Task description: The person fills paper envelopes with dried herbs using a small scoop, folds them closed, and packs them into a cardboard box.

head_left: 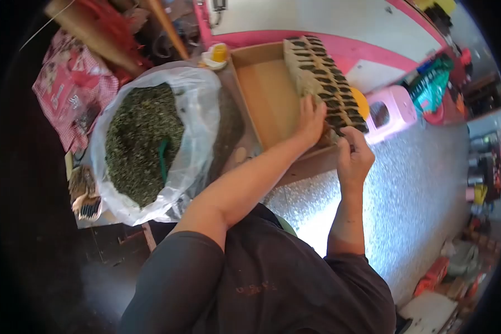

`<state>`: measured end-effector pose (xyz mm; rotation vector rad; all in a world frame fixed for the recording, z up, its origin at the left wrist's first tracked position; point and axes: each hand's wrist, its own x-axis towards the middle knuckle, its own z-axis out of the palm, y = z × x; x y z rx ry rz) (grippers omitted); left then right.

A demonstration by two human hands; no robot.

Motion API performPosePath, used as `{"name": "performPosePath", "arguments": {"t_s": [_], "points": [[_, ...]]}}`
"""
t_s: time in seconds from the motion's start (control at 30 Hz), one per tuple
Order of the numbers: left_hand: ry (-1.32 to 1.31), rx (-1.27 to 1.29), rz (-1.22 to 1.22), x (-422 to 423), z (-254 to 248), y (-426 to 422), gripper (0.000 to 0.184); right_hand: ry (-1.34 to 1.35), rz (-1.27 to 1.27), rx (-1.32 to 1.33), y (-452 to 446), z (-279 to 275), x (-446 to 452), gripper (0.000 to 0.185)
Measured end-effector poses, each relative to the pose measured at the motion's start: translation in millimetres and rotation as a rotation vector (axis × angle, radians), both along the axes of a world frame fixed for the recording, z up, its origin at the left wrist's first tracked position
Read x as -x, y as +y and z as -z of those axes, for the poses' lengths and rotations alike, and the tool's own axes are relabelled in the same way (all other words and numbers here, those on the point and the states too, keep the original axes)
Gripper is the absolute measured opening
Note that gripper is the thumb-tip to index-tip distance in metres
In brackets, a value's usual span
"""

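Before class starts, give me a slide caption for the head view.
Left hand and right hand at packets along a box, near a bag of green flakes.

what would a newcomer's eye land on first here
Probably the big pale plastic bag on the left, filled with dark green flakes. Next, the dark rows split by pale bands along the right side of the cardboard tray, with the left hand and right hand at their near end.

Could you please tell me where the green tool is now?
The green tool is in the head view's left half, in the leafy heap inside the plastic bag.
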<state>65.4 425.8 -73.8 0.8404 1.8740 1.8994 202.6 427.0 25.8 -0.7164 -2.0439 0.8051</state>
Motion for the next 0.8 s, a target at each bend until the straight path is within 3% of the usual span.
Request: {"name": "performPosePath", "arguments": {"t_s": [0.13,0.3,0.33,0.4,0.43,0.5,0.6,0.67,0.8], "points": [[0.023,0.027,-0.024,-1,-26,-49,0.073,0.064,-0.226,-0.150,-16,-20,52,0.013],[0.053,-0.046,0.024,3,-15,-110,0.077,0.006,-0.395,-0.070,-21,-34,153,0.009],[0.057,-0.046,0.011,0,-32,-132,0.077,-0.031,-0.437,-0.073,-19,-33,179,0.012],[-0.131,0.137,0.195,-10,-87,-182,0.063,-0.120,-0.488,-0.127,-16,-26,232,0.015],[-0.133,0.135,0.186,-13,-89,-194,0.063,-0.174,-0.500,-0.179,-16,-21,257,0.017],[-0.086,-0.027,0.386,-16,-89,-213,0.044,-0.242,-0.513,-0.286,-12,-3,305,0.020],[0.000,0.069,0.447,-17,-81,-237,0.034,-0.420,-0.550,-0.510,-23,-1,348,0.026],[0.025,0.082,0.454,-14,-83,-249,0.032,-0.623,-0.574,-0.752,-23,7,376,0.030],[0.050,0.098,0.448,-3,-88,-265,0.030,-0.794,-0.558,-0.932,-18,27,402,0.021]]}}
